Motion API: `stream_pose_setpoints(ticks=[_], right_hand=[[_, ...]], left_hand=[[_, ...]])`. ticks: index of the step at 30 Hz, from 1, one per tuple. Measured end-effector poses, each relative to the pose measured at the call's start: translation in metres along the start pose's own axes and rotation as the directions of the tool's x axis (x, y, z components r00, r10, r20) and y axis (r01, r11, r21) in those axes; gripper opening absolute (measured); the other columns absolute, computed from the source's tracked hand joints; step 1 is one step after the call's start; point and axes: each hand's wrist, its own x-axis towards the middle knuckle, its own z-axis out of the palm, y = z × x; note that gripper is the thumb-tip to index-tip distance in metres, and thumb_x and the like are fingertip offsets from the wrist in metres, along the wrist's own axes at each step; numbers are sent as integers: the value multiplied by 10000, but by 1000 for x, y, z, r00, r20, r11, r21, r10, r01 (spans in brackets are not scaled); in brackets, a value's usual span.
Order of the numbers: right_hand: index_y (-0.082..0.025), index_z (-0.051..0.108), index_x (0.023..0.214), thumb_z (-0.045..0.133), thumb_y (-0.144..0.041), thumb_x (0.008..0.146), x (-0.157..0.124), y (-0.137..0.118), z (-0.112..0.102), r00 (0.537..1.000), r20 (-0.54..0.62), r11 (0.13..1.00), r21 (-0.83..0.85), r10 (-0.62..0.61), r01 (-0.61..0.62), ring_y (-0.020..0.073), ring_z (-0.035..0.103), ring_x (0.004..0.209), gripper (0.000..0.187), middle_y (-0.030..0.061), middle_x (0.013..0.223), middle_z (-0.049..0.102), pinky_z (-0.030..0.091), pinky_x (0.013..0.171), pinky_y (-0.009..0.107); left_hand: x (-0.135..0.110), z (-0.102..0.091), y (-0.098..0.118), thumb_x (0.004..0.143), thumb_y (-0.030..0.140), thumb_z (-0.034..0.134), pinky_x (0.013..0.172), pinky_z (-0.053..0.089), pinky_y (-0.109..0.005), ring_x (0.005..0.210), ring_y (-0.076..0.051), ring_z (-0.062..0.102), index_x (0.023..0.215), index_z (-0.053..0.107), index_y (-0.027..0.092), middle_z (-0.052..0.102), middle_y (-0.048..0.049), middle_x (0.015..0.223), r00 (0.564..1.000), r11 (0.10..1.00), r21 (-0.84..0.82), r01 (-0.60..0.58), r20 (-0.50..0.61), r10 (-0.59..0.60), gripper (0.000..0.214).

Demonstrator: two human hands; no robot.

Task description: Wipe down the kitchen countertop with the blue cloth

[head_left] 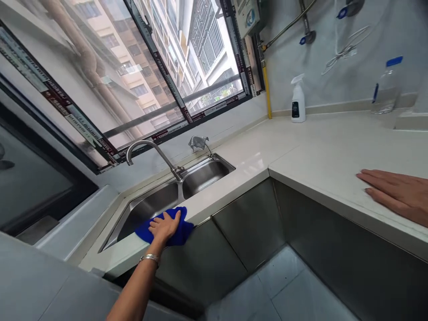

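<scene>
Deep-blue cloth is spread along the front strip of a pale countertop, just beside the left basin of a steel double sink, with part of it draped over the counter's front edge. It is pressed from above by the left hand, whose fingers are extended and fanned apart; the cloth is covered by the palm rather than gripped. A silver-coloured bracelet is worn on the left wrist. The right hand is laid flat on the countertop, well apart from the cloth, with straight fingers and nothing seen in its hold; it is partly cut off by the picture's edge. Writing is found in several places. A white spray bottle, placed near the wall, is marked with a dark label whose pale print is too small to be read. Repeated lettering is carried by the strips on the window frame, in dark red and white sections, but no word can be made out with certainty. A round blue emblem is borne by the wall-mounted box, its text likewise illegible. No lettering can be distinguished on the clear bottle, which is capped in blue. A curved faucet is mounted behind the sink, and a yellow pipe is run down the wall beside the window.
</scene>
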Motion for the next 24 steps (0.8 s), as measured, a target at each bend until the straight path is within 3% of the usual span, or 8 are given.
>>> stream_pose_setpoints(ticks=[3, 6, 11, 14, 24], right_hand=[[-159, 565, 1473, 279, -880, 873, -6, 3, 4, 967, 211, 984, -71, -144, 162, 358, 460, 1410, 981, 264, 1524, 455, 315, 1097, 558], [-125, 512, 1520, 146, -835, 912, -8, -7, 0, 963, 259, 974, -187, -76, 128, 330, 389, 1467, 1004, 213, 1591, 381, 299, 1154, 537], [-142, 428, 1574, 152, -619, 1004, -7, -47, -21, 933, 359, 944, -316, 29, 93, 264, 308, 1520, 793, 85, 1637, 350, 269, 1245, 480], [-126, 439, 1564, 182, -576, 1004, -6, -60, -27, 933, 358, 940, -327, 29, 96, 279, 328, 1511, 763, 89, 1622, 380, 283, 1249, 491], [-179, 561, 1453, 265, -457, 993, -2, -73, -28, 966, 257, 919, -385, 19, 84, 290, 437, 1446, 614, 103, 1537, 510, 386, 1173, 508]], left_hand=[[-19, -8, 52, 922, 710, 219, 1097, 344, -573, 1395, -496, 423, 1523, 408, 41, 420, -362, 1502, 991, 991, 3, -133, -13, 133, 919], [-36, -15, 100, 936, 695, 220, 1113, 337, -560, 1406, -487, 413, 1537, 392, 47, 418, -340, 1517, 966, 967, 2, -254, -39, 254, 901], [-58, -23, 171, 957, 662, 244, 1126, 330, -568, 1418, -490, 401, 1523, 424, 61, 420, -332, 1523, 921, 926, -8, -377, -107, 374, 846], [-70, -25, 205, 972, 622, 257, 1116, 340, -581, 1391, -489, 435, 1493, 468, 66, 464, -320, 1493, 893, 903, -19, -428, -164, 420, 791], [-103, -26, 302, 990, 570, 294, 1092, 353, -621, 1346, -502, 476, 1423, 552, 52, 525, -308, 1444, 812, 844, -73, -532, -326, 484, 723]])
